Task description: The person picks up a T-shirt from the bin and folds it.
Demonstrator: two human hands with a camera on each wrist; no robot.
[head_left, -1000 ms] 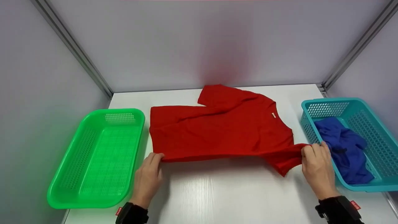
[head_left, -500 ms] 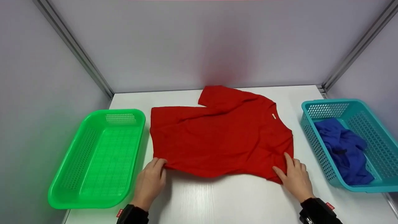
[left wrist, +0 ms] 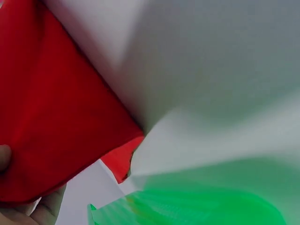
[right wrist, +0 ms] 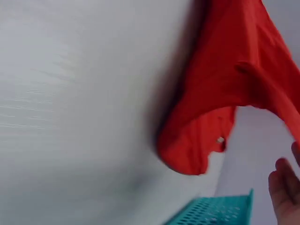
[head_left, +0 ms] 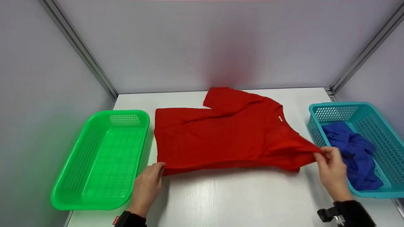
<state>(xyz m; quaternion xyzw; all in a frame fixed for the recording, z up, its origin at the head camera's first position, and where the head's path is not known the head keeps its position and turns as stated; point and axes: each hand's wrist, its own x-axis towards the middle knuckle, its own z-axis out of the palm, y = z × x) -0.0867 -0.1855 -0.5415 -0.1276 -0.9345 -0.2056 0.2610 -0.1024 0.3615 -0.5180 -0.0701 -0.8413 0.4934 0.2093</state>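
Your right hand (head_left: 331, 171) pinches the red shirt's (head_left: 227, 138) sleeve, now lifted rightward; your left hand (head_left: 146, 186) grips its hem, unmoved; white table (head_left: 233, 201), grey walls.

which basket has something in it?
The teal basket by the right hand: a crumpled blue garment lies in it. The green basket by the left hand holds nothing.

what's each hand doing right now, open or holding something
Left hand: gripping the near left corner of the red shirt.
Right hand: pinching the shirt's sleeve end, lifted off the table.
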